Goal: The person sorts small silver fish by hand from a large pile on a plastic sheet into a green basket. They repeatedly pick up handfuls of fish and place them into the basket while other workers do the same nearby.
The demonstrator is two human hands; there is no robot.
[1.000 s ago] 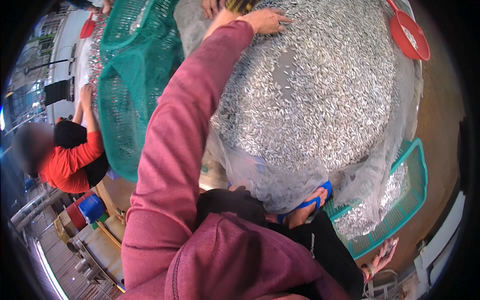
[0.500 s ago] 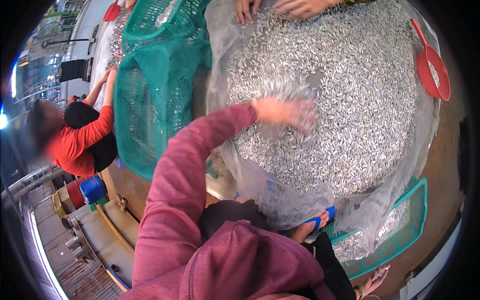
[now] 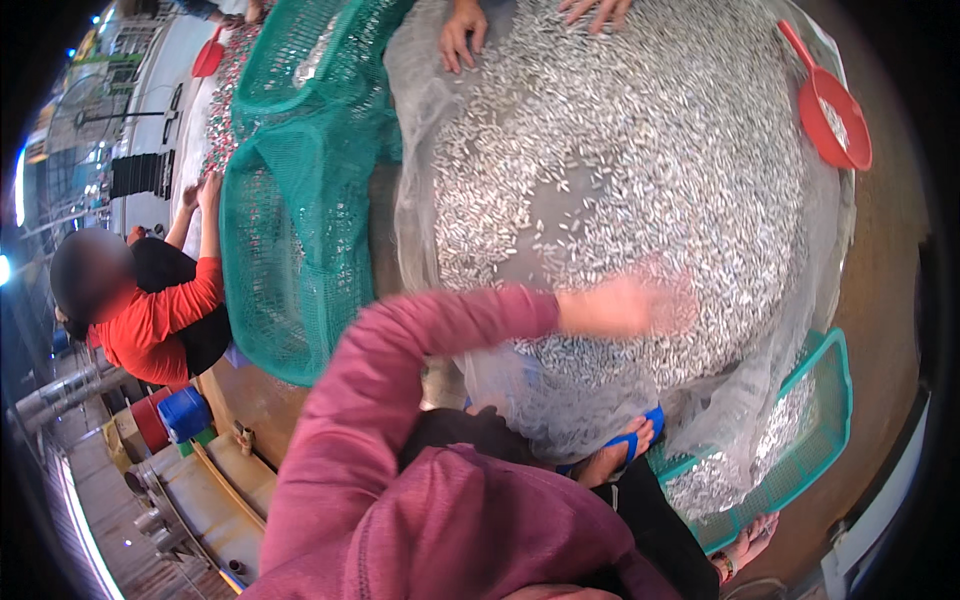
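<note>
My left hand (image 3: 628,305), reaching from a maroon sleeve, is over the near part of a broad spread of small silvery oblong pieces (image 3: 690,190). Motion smears its fingers, so their pose is unclear. What exactly the pieces are is too small to make out. They lie on a table over a sheer whitish mesh cloth (image 3: 415,140), with a bare grey patch showing among them. At the lower right my right hand (image 3: 748,542), with a bracelet at its wrist, is at the near rim of a green plastic basket (image 3: 835,400) with more silvery pieces inside. Its fingers look stretched out.
Across the table another person's two hands (image 3: 463,35) are at the pieces. A red scoop (image 3: 838,125) lies at the right edge. Green baskets (image 3: 245,300) draped in netting stand left. Beyond them a person in red (image 3: 165,320) works at another table. A blue-sandalled foot (image 3: 632,440) is below.
My left hand has swept right and toward me across the pieces. My right hand has come up to the basket rim. The view has shifted somewhat, and the other person's hands across have moved.
</note>
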